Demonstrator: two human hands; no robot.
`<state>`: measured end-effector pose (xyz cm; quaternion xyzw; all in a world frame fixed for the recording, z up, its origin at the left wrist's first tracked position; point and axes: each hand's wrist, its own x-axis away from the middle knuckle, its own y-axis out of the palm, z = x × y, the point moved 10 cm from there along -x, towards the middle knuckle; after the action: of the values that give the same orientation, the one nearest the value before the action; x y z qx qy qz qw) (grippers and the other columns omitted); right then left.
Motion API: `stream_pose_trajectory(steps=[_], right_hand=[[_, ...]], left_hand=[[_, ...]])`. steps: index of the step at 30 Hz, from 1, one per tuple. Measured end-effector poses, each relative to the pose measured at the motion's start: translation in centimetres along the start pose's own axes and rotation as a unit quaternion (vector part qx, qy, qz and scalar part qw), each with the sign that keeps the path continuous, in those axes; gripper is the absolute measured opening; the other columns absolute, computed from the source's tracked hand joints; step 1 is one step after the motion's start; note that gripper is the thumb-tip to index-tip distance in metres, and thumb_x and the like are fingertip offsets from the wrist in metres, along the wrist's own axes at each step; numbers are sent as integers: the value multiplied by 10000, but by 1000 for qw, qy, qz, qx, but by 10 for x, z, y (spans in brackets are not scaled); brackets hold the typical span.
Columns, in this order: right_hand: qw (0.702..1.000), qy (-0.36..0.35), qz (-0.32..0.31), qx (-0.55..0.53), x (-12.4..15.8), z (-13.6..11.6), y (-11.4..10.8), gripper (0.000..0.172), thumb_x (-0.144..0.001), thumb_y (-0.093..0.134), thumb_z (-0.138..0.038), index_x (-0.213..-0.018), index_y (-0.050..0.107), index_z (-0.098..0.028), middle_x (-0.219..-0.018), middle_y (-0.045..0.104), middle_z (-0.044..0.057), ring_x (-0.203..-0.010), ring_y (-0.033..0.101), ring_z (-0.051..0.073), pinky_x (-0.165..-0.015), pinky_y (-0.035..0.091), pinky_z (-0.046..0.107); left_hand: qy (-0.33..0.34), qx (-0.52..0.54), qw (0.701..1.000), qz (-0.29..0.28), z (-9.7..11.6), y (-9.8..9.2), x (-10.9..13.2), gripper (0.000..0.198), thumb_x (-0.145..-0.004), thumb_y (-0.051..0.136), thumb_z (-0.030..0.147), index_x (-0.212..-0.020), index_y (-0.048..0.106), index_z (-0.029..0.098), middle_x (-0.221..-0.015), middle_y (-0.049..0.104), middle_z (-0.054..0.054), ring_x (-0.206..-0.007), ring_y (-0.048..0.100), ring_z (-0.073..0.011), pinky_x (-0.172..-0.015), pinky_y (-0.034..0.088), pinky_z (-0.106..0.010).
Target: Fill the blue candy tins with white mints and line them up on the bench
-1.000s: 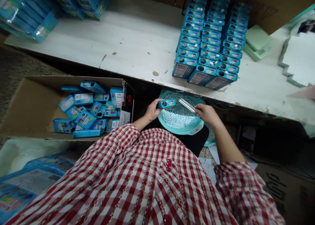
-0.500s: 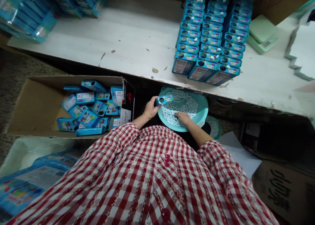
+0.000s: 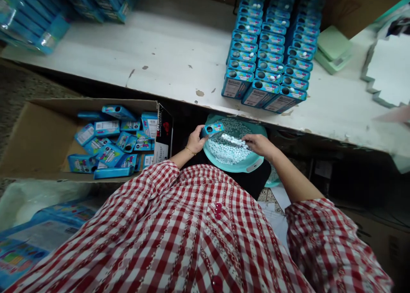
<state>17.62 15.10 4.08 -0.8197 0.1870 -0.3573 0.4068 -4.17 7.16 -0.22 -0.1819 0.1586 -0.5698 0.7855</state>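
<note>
While the left hand (image 3: 194,141) stays clenched around a blue tin (image 3: 212,129), held just over the far side of the pile, the right hand (image 3: 260,145) has risen from where it was pressed into the mints a moment ago. It now grips the end of a clear tube (image 3: 235,140), which looks packed with white mints and runs across above the loose white mints (image 3: 229,153) heaped in a teal basin (image 3: 249,168). Whether the tube touches the heap, I cannot tell. The basin sits just below the front edge of the tabletop (image 3: 160,58), and a red-and-white checked shirt (image 3: 160,229) hides the lower part of the view. Upright blue tins (image 3: 265,58) stand in tight rows on the tabletop, with a pale green scale (image 3: 333,45) beside them. Left of the basin, more blue tins (image 3: 109,145) lie jumbled in an open cardboard box (image 3: 41,143), and a black printed card (image 3: 164,133) stands at its corner, near the left wrist.
</note>
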Motion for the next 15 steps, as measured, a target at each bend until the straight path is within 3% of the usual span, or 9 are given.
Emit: stream_pose_trajectory(steps=[6,15], right_hand=[[999,-36,6,36,-1,-36,-43,299,-820,484,-180,-981,734,-213,-933,723,33,-842,628,161,-728,434,230],[977,30,-38,206,-12,-79,-56,308,-815,464,-167,-946,741,-193,-951,711,112,-869,641,215,-746,455,293]], left_hand=[[-5,-26,999,-39,5,15,-1,389,-709,599,164,-1092,533,180,-1033,639,-47,-915,600,-192,-860,478,-328],[23,-31,997,-73,12,31,3,421,-703,555,118,-1118,551,195,-1129,625,-61,-1042,578,-213,-956,455,-368]])
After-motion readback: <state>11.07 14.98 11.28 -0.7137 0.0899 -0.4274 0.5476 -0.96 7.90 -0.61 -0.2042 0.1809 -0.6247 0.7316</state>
